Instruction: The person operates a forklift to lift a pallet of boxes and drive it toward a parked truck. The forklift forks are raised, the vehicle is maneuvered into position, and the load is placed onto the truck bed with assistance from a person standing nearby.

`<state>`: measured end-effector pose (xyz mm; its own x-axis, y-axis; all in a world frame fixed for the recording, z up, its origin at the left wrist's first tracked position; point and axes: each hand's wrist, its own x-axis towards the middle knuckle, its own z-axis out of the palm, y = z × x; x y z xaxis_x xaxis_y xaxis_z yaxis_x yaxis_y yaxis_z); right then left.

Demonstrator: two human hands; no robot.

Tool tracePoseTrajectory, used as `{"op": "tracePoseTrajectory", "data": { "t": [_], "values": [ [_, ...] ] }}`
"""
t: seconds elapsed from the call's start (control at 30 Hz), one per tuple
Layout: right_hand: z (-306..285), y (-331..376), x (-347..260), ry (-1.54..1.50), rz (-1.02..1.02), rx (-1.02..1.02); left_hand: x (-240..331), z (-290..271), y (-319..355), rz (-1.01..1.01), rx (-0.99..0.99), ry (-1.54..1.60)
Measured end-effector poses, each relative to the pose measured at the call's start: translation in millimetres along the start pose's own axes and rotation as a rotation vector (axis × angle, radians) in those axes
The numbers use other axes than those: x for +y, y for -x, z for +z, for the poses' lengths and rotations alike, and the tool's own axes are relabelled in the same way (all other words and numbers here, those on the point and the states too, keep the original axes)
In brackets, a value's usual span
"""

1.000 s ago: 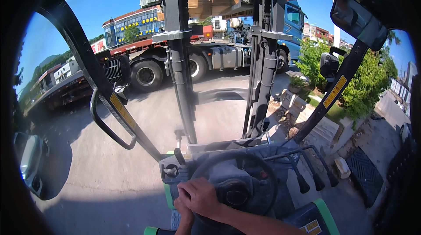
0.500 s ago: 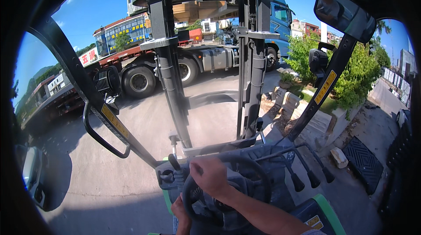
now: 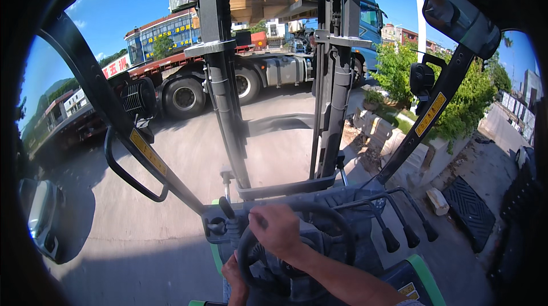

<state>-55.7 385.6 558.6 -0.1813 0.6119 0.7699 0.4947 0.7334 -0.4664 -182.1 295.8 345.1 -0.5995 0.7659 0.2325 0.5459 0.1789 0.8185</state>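
My right hand (image 3: pixel 275 229) is closed over the upper left rim of a black steering wheel (image 3: pixel 349 243), its forearm crossing from the lower right. Lower down, my left hand (image 3: pixel 233 274) is curled at the wheel's left side; the wheel partly hides its fingers. A dark lever (image 3: pixel 226 209) with a grey ribbed boot stands just left of the wheel. To the right, several black-knobbed control levers (image 3: pixel 391 240) rise from the dashboard, with neither hand on them. Ahead is the forklift's dark mast (image 3: pixel 337 95).
A blue truck (image 3: pixel 370 26) with a long red flatbed trailer (image 3: pixel 162 69) stands across the front. A car (image 3: pixel 43 214) is at the left. Bushes (image 3: pixel 451 100) and a concrete kerb (image 3: pixel 385 137) border the right, near a black ridged mat (image 3: pixel 469 209). A mirror (image 3: pixel 462 17) hangs upper right.
The view has tilted slightly, so the upper cab frame and mirror sit a little further right. Both hands keep their places at the wheel.
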Motion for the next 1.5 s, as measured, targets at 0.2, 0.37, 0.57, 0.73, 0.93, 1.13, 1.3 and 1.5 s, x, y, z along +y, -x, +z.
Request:
{"op": "tracePoseTrajectory", "data": {
  "t": [0.2, 0.37, 0.57, 0.73, 0.93, 1.13, 1.3, 1.5],
  "values": [
    [4.6, 0.3, -4.9, -0.038, 0.012, 0.002, -5.2, 4.4, -3.3, 0.002, 0.004, 0.03],
    [5.1, -0.3, -8.2, -0.042, 0.02, -0.002, -4.4, 3.2, -3.2, -0.011, -0.014, 0.046],
    [3.8, -1.0, -13.9, -0.046, 0.02, -0.026, 4.5, -9.6, -3.6, -0.042, -0.034, 0.046],
    [5.6, -2.6, -16.2, -0.05, 0.044, -0.047, 7.4, -13.5, -6.4, -0.02, -0.029, -0.007],
    [5.9, -0.6, -13.2, -0.047, 0.025, -0.007, 5.4, -9.8, -2.6, -0.082, -0.056, 0.029],
    [4.8, 3.4, -9.1, -0.018, 0.058, -0.044, 4.0, -4.1, -0.6, -0.016, -0.027, 0.015],
    [3.3, 3.2, -8.2, -0.034, 0.042, -0.024, 3.7, -2.0, 0.9, -0.055, -0.056, -0.002],
    [3.2, 6.6, -9.2, -0.048, 0.054, -0.013, -7.4, 5.7, 1.9, -0.004, -0.025, -0.004]
  ]
}}
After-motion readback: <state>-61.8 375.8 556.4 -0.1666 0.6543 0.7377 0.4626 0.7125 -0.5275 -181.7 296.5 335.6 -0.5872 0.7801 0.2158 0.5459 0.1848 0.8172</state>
